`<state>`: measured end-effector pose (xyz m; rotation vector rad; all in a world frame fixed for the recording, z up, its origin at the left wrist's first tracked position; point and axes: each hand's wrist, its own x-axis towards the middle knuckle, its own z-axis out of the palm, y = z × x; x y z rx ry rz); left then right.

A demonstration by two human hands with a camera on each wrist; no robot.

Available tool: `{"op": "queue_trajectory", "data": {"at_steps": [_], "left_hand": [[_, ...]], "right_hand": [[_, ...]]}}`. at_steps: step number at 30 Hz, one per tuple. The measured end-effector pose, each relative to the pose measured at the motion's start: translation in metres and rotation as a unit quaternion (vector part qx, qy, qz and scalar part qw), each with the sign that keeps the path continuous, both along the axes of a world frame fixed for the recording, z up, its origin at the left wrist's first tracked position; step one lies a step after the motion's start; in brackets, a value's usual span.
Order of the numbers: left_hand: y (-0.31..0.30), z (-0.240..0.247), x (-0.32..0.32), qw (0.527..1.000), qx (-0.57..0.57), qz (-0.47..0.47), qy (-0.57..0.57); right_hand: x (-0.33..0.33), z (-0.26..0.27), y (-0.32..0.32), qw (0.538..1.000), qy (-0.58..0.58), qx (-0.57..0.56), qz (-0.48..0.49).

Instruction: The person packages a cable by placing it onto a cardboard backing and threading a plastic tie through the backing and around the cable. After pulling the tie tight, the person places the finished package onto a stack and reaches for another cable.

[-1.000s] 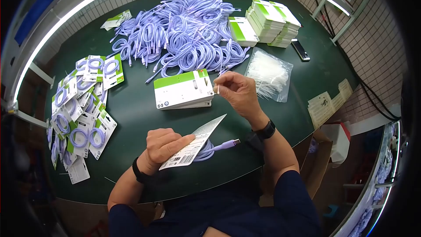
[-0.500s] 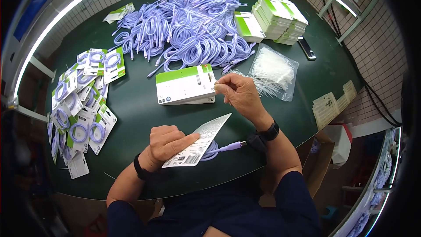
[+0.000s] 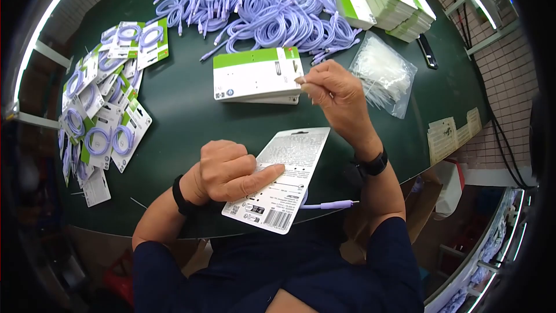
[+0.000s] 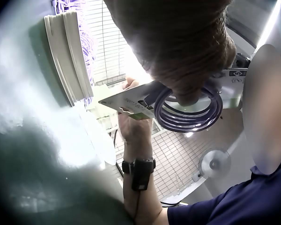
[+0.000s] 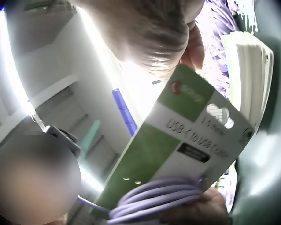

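Observation:
My left hand [image 3: 229,174] grips a white-and-green packaging card [image 3: 301,156] with a coiled lilac USB cable [image 4: 196,124] against its front. The index finger lies across the printed back, while a digit underneath reaches into the coil in the left wrist view. One cable plug [image 3: 336,204] sticks out to the right past the card. In the right wrist view the card's front [image 5: 196,126] reads "USB-C to USB Cable". My right hand [image 3: 341,95], raised above the card's far corner, pinches a small white strip [image 3: 300,80] between thumb and index finger; most of it is hidden.
Ahead lies a stack of cards [image 3: 255,78], with a heap of lilac cables [image 3: 272,11] behind. A bag of white cable ties [image 3: 382,75] sits right, near banded card stacks [image 3: 394,3] and a dark phone [image 3: 427,52]. Cards with cables [image 3: 104,110] pile up left.
The left hand has turned the card so its printed back faces up more. The right hand stays near the card stack, still pinching. The head view has tilted downward.

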<state>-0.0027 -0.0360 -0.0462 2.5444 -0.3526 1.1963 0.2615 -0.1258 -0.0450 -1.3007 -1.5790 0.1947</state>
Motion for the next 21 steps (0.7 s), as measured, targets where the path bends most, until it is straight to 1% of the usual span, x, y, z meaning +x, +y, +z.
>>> {"op": "queue_trajectory", "data": {"at_steps": [1,2,3,5,6,9,10,13,21], "left_hand": [[-0.003,0.001,-0.003,1.000,0.018,-0.003,0.009],[-0.006,0.002,-0.006,1.000,0.003,0.002,0.019],[-0.008,0.005,-0.007,1.000,0.021,-0.004,0.018],[-0.010,0.007,-0.006,0.998,0.065,-0.016,0.012],[-0.011,0.005,-0.006,0.998,0.057,-0.012,0.019],[-0.017,0.001,-0.005,0.996,0.083,-0.026,-0.018],[-0.018,0.001,-0.004,0.996,0.080,-0.025,-0.014],[-0.020,0.002,-0.004,0.996,0.074,-0.033,-0.026],[-0.020,0.002,-0.004,0.997,0.058,-0.036,-0.031]], "right_hand": [[-0.007,0.007,-0.006,0.997,0.071,-0.026,0.018],[-0.013,0.014,-0.010,0.988,0.142,-0.050,0.035],[-0.019,0.020,-0.015,0.986,0.151,-0.063,0.039],[-0.029,0.036,-0.024,0.983,0.164,-0.039,0.076],[-0.033,0.040,-0.026,0.981,0.170,-0.047,0.080],[-0.042,0.051,-0.032,0.977,0.105,0.008,0.183],[-0.044,0.053,-0.034,0.977,0.110,0.005,0.185],[-0.048,0.058,-0.037,0.962,0.110,-0.022,0.247],[-0.051,0.052,-0.037,0.967,0.102,-0.034,0.231]]}}
